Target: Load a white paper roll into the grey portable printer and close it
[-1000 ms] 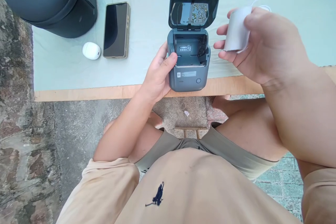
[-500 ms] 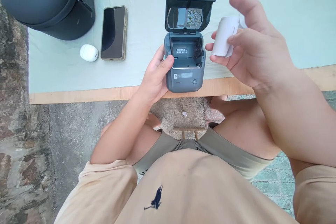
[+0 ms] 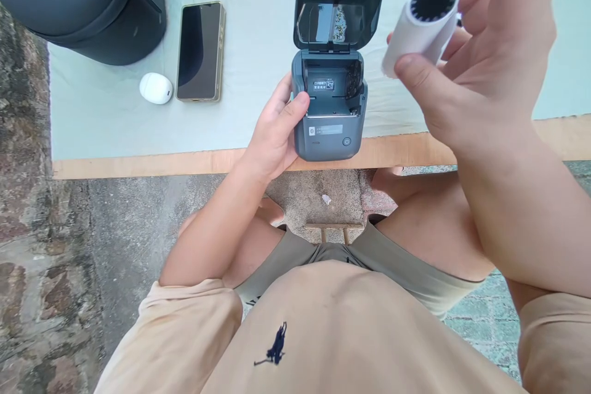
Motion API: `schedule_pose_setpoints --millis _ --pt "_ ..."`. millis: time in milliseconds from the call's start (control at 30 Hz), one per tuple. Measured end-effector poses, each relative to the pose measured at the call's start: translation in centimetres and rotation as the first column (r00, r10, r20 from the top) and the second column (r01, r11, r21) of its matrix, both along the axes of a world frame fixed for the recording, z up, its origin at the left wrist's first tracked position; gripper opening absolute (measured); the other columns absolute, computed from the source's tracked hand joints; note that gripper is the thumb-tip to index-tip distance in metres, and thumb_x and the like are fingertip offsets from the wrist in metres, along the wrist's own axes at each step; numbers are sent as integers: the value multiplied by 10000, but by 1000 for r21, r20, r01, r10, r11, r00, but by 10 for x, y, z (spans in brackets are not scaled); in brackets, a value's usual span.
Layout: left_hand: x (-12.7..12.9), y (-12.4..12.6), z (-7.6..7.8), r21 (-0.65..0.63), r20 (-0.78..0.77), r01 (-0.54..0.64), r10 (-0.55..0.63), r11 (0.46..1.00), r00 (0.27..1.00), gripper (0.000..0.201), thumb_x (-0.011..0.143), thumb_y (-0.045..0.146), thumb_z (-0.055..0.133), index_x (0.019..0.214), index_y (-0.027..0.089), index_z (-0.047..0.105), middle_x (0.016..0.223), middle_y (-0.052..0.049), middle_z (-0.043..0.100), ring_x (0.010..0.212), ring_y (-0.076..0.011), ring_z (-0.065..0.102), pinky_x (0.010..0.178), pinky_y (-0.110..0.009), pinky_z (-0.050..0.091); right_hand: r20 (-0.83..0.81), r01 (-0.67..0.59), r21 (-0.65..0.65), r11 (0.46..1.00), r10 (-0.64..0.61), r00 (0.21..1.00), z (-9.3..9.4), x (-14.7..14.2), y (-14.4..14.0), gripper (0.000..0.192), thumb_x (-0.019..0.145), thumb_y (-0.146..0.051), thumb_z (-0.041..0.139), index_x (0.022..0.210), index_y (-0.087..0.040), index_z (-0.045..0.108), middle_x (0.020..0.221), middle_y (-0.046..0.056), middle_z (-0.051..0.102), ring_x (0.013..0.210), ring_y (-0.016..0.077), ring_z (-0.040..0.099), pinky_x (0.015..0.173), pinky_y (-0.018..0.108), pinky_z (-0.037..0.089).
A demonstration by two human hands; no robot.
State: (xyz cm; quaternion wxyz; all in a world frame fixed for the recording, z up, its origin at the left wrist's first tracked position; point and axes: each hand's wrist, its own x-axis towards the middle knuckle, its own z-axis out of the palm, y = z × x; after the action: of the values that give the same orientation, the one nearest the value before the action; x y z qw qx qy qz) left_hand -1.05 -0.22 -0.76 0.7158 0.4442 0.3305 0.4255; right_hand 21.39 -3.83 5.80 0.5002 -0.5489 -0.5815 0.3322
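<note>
My left hand (image 3: pixel 277 126) grips the left side of a dark grey label printer (image 3: pixel 329 138) at the table's front edge. The printer's lid (image 3: pixel 339 18) stands open, with a roller along its top, and no roll sits in the bay beneath. To the right of the printer, my right hand (image 3: pixel 489 68) holds a white paper roll (image 3: pixel 413 37) between thumb and fingers. The roll is tilted, showing the dark, notched end of its core. It is apart from the printer.
On the left of the pale cloth-covered table (image 3: pixel 258 31) lie a phone (image 3: pixel 199 52) and a white earbud case (image 3: pixel 156 88). A black zipped bag (image 3: pixel 92 6) stands at the back left. The table's wooden edge (image 3: pixel 152 163) runs above my legs. A small white scrap (image 3: pixel 326 199) lies on the ground.
My right hand has lifted and turned the paper roll, so the end of its core now faces up. The printer has shifted slightly right in view, still in my left hand.
</note>
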Motion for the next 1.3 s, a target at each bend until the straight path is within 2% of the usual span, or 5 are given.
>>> schedule_pose_setpoints --millis 100,333,800,1067,1300 --pt "1 -2 3 5 55 3 -3 1000 998 487 873 597 821 1218 280 689 1218 -43 816 1551 -312 584 1239 -438 575 275 -147 233 961 80 958 1 -9 0 357 941 -444 713 1281 -436 605 1422 -79 555 1127 178 748 882 334 602" --pt "3 -8 10 -73 110 -23 31 997 993 328 1007 389 699 1285 216 689 1253 -49 810 1527 -277 615 1202 -398 606 610 -178 218 960 8 792 -3 -29 10 260 878 -137 580 1067 -308 628 1171 0 770 1131 300 743 899 472 603" --pt "3 -3 2 -22 32 -31 32 999 999 430 927 512 762 1252 241 686 1262 -56 756 1617 -306 493 1271 -428 528 686 -209 209 955 9 727 -11 -28 17 86 927 -234 592 859 -273 627 1071 57 728 954 298 680 819 494 557" --pt "1 0 2 14 18 -9 9 1000 1000 725 702 646 933 1221 256 612 1205 -62 763 1510 -350 604 1184 -440 581 665 -418 236 877 168 727 -20 -27 6 252 1012 -496 618 872 -295 677 1025 13 786 1067 306 734 908 553 514" --pt "-4 9 -15 123 -62 48 -41 991 997 1096 547 591 1013 1448 317 454 1468 -102 664 1422 -367 658 1135 -456 607 583 -320 329 888 76 809 -29 -13 8 155 991 -437 700 1035 -292 672 1132 65 729 1040 279 692 947 555 572"
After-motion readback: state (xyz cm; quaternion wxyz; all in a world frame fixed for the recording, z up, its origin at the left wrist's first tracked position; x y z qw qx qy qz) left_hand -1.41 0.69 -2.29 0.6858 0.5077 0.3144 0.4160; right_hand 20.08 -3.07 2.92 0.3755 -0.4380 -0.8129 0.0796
